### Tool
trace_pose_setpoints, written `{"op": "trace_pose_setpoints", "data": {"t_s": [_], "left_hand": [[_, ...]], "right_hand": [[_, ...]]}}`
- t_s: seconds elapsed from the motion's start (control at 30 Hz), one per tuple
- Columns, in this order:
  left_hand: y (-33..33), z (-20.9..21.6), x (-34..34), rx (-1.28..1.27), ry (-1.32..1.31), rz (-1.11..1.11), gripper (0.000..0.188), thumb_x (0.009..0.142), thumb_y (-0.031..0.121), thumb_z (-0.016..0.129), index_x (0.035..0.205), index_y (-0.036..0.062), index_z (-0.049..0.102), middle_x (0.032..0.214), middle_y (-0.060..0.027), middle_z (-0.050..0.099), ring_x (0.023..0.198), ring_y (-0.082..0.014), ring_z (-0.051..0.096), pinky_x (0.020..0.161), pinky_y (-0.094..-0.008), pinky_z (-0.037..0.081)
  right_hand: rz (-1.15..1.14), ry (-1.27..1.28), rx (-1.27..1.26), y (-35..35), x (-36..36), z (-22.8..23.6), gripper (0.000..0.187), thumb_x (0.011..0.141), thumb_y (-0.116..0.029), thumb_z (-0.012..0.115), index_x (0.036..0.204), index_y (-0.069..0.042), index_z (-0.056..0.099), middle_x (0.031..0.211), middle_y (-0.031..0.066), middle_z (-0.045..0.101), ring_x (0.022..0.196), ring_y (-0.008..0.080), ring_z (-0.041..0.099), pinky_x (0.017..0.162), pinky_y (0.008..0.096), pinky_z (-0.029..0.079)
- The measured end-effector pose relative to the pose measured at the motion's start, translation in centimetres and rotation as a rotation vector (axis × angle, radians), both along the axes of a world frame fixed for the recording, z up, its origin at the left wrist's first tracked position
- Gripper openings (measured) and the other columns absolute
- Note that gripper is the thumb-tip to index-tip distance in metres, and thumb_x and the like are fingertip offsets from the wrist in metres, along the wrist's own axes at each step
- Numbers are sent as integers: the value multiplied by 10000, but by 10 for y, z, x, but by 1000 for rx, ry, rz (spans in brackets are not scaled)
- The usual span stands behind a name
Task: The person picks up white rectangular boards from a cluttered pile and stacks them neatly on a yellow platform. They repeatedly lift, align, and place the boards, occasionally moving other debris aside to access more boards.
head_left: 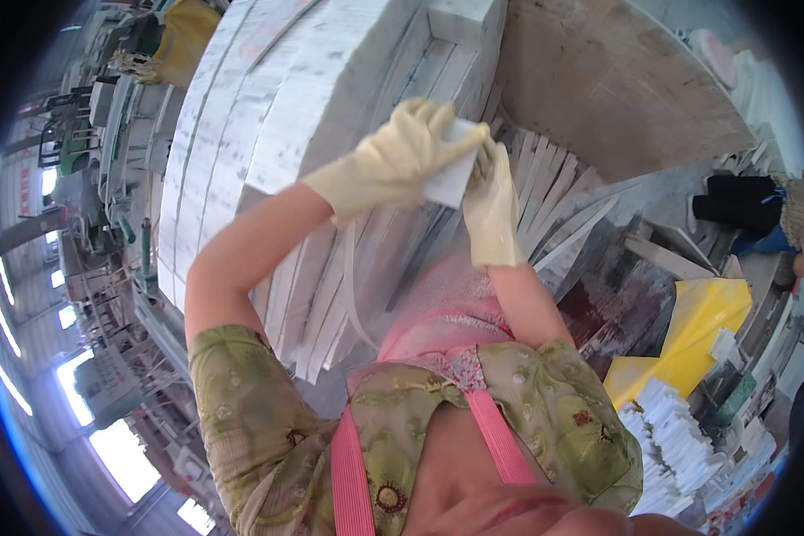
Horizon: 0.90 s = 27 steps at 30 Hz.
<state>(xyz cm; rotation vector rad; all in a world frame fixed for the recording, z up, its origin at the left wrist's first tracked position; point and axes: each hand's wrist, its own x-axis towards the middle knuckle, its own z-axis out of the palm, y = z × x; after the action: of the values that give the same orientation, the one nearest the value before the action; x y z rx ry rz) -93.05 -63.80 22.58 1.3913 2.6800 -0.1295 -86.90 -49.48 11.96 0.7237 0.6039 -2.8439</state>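
We see the left hand, in a cream glove, closed around a small white piece, its fingers bent over the far edge. The right hand, gloved alike, grips the right edge of the same piece. We find the piece in front of the right side of the stack of white slabs, our landmark; whether it touches the stack we cannot tell. A pale narrow band curves down below the left glove, before the near side of the stack. Nearer to us than the stack, we make out a pink apron and a green patterned top. Just right of the stack lie thin pale strips, and beyond them leans a broad brown board. Farther right of the stack, on the near side, we notice a yellow sheet and a pile of white pieces. Left of the stack stands cluttered metal equipment.
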Motion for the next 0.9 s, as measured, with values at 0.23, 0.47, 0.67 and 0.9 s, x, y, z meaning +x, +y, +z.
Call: {"op": "trace_pose_setpoints", "data": {"t_s": [0.23, 0.47, 0.67, 0.9], "left_hand": [[15, -35, -158, -203, 102, -123, 1161, 524, 245, 935, 1553, 213, 398, 1288, -210, 573, 1203, -347, 576, 1121, -477, 421], [23, -57, -210, -225, -19, -61, 1119, 547, 143, 911, 1544, 262, 418, 1314, -207, 558, 1258, -363, 551, 1132, -448, 436], [20, -60, -216, -248, -137, 40, 1064, 581, 127, 893, 1536, 227, 435, 1384, -211, 520, 1318, -351, 520, 1168, -461, 404], [4, -65, -196, -154, 98, 257, 789, 744, 85, 759, 1476, 75, 464, 1425, -124, 539, 1354, -284, 506, 1178, -421, 400]], "right_hand": [[-49, -57, -38, -4, -144, -24, 427, 1097, -331, 506, 1402, -36, 555, 1384, 60, 572, 1284, 171, 527, 1118, 320, 408], [-33, -65, 23, -12, -201, -39, 445, 1107, -335, 479, 1428, -31, 532, 1429, 67, 539, 1326, 178, 498, 1142, 323, 381], [-3, -80, 130, -19, -210, -40, 461, 1115, -338, 456, 1449, -26, 512, 1468, 73, 511, 1361, 183, 474, 1162, 325, 358], [112, -2, 300, -3, -187, -32, 572, 1109, -391, 445, 1553, -38, 376, 1608, 97, 328, 1491, 198, 304, 1230, 360, 240]]}}
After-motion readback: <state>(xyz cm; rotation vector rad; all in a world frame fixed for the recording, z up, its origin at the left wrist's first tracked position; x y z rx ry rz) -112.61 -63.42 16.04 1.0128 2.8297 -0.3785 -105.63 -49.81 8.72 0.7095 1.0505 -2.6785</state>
